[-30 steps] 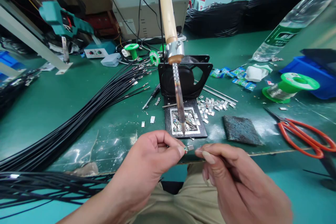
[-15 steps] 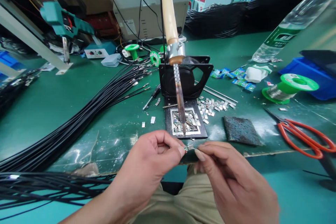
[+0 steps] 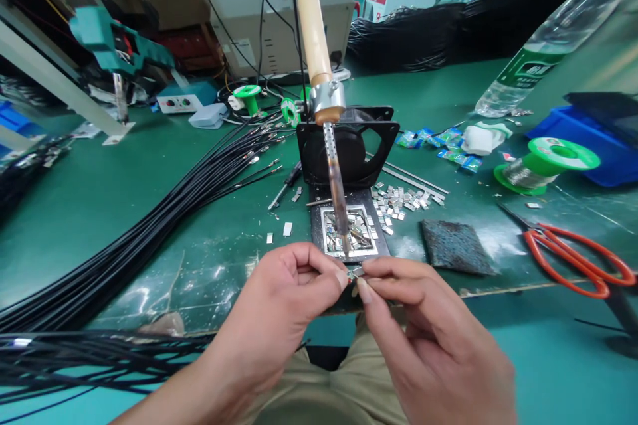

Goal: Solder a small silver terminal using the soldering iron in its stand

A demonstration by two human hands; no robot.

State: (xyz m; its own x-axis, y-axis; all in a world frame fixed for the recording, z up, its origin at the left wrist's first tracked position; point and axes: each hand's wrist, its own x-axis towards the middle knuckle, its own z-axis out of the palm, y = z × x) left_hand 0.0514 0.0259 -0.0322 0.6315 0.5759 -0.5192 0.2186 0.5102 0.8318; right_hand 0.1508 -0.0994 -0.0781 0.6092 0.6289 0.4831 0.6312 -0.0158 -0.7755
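My left hand (image 3: pixel 286 309) is closed in a pinch near the bench's front edge. Between its thumb and forefinger is the end of a cable, with tiny red and green bits showing and a small metal connector (image 3: pixel 357 271) at the tip. My right hand (image 3: pixel 428 319) meets it from the other side, thumb and fingers pinched at the connector; what exactly those fingertips hold is too small to make out. Just beyond the fingertips, a soldering iron (image 3: pixel 335 172) with a wooden handle stands clamped, tip down over a square tray (image 3: pixel 323 229) of metal bits.
Behind the iron stands a black fan (image 3: pixel 343 153). Small metal shells (image 3: pixel 399 202) lie right of the tray. Further right are a dark scouring pad (image 3: pixel 456 247), red-handled scissors (image 3: pixel 573 255), a solder spool (image 3: pixel 545 166) and a bottle (image 3: pixel 538 60). Black cables (image 3: pixel 164 226) cover the left side.
My right hand has moved left, so its fingertips now meet the connector at my left fingertips. My left hand keeps its pinch. The whole view has shifted slightly.
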